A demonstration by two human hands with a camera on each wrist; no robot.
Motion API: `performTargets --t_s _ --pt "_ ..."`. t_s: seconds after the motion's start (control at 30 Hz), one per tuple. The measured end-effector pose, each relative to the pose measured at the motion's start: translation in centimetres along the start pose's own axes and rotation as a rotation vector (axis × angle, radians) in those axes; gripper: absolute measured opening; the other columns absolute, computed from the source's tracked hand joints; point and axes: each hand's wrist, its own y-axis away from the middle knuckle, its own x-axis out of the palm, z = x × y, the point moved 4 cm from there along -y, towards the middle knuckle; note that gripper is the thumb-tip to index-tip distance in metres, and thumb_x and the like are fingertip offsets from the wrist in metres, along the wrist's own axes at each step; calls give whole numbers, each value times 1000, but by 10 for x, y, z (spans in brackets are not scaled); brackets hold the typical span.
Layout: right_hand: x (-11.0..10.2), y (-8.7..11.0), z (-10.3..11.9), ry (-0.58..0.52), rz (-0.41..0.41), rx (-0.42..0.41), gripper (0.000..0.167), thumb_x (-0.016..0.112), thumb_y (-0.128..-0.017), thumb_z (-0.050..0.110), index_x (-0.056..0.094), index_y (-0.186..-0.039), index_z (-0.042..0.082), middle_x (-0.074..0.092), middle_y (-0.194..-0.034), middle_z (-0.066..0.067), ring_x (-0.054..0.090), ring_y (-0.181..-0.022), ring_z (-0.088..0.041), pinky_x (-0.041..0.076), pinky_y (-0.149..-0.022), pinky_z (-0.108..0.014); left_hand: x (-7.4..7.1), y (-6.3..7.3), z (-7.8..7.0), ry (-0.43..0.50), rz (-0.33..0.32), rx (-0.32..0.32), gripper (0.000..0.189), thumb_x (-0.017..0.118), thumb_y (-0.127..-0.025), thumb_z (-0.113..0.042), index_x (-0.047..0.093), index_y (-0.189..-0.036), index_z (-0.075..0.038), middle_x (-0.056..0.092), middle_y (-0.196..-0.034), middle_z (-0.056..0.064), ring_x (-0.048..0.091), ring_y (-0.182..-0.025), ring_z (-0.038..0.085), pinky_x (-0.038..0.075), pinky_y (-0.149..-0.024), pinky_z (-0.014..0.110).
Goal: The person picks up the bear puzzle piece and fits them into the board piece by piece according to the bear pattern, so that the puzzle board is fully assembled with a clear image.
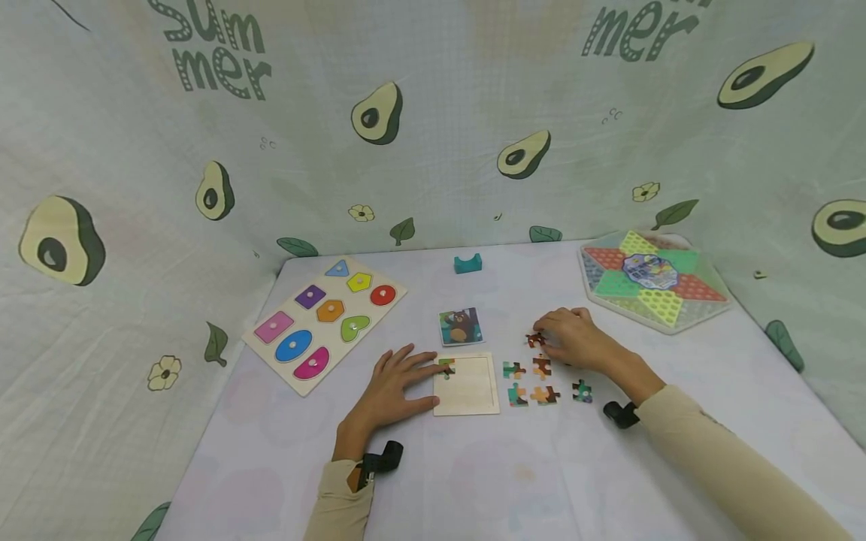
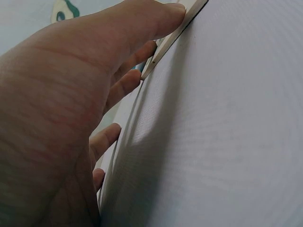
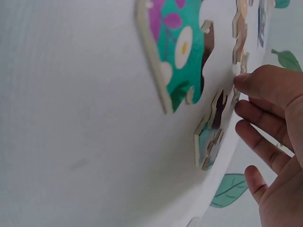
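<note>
My left hand lies spread at the left side of a square wooden puzzle tray, fingers mostly straight. Thumb and fingertips touch the tray's edge, also in the left wrist view. One jigsaw piece sits in the tray's upper left corner, partly under a fingertip. My right hand pinches a dark red-brown jigsaw piece between thumb and index finger. The other right fingers are loosely bent. In the right wrist view, a teal-and-brown piece lies on the table near the fingers.
Several loose jigsaw pieces lie right of the tray, with a teal flowered piece farther right. Behind the tray is a bear picture. A shape board lies left, a teal block at the back, a hexagonal game board right.
</note>
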Motion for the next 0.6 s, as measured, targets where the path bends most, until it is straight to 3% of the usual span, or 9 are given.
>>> performTargets --t_s 0.6 --pt "4 -2 -2 14 -23 -39 31 77 -86 11 71 -117 7 70 -114 -7 61 -107 -28 34 -95 -58 1 -1 1 -12 -7 -1 59 61 -91 -60 53 -145 -39 43 -154 -7 21 -149 33 11 -116 63"
